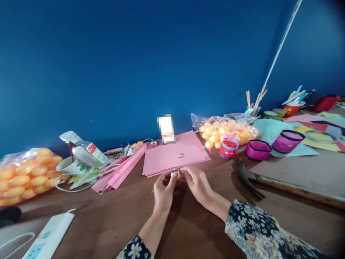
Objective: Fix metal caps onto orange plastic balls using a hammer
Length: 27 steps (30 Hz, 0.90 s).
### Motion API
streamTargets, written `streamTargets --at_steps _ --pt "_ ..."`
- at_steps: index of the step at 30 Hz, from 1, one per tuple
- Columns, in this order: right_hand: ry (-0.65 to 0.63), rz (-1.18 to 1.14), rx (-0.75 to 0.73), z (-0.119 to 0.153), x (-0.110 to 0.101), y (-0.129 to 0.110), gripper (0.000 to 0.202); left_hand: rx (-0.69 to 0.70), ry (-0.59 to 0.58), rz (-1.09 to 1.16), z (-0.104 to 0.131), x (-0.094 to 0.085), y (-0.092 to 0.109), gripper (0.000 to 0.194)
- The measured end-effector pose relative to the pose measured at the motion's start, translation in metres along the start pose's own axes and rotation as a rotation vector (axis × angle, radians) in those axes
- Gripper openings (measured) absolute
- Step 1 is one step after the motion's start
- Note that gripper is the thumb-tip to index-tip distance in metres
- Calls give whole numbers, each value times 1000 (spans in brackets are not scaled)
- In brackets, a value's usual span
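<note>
Left hand [164,187]: pinching the shiny silver ball [175,172]; I'd brace it steady.
Right hand [198,183]: fingertips gathered beside it; I can't tell whether they pinch anything.

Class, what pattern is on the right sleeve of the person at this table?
Right sleeve: pale cream and tan flowers on a dark ground, seen in the head view.

A hand could pass over the worktop [118,223] between the power strip [51,233] near its left corner and the claw hammer [291,185] along its right, but the left hand [164,189] and right hand [199,183] occupy the middle. Above the flat pink paper [164,156], the way runs to the far edge, stopped by the blue wall [129,72]; a bottle [90,151] and ball-filled bag [223,130] flank it.
</note>
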State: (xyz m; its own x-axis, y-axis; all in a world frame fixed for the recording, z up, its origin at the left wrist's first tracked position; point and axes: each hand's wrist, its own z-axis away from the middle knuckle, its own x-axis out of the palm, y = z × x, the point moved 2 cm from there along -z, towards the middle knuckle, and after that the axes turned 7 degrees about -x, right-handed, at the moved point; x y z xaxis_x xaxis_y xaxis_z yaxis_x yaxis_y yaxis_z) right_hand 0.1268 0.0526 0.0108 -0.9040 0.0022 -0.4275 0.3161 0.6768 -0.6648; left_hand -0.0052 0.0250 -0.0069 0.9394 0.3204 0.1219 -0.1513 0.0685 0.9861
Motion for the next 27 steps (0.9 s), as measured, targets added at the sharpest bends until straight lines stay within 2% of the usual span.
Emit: streamTargets --at_steps 14,19,27 --pt "21 -13 -21 0 -1 -3 19 13 10 28 -2 0 -2 40" --pt "4 -29 -26 1 -2 -4 18 -14 11 91 0 2 1 48" --pt "17 -80 -22 2 -2 -10 15 8 -26 84 1 1 0 47"
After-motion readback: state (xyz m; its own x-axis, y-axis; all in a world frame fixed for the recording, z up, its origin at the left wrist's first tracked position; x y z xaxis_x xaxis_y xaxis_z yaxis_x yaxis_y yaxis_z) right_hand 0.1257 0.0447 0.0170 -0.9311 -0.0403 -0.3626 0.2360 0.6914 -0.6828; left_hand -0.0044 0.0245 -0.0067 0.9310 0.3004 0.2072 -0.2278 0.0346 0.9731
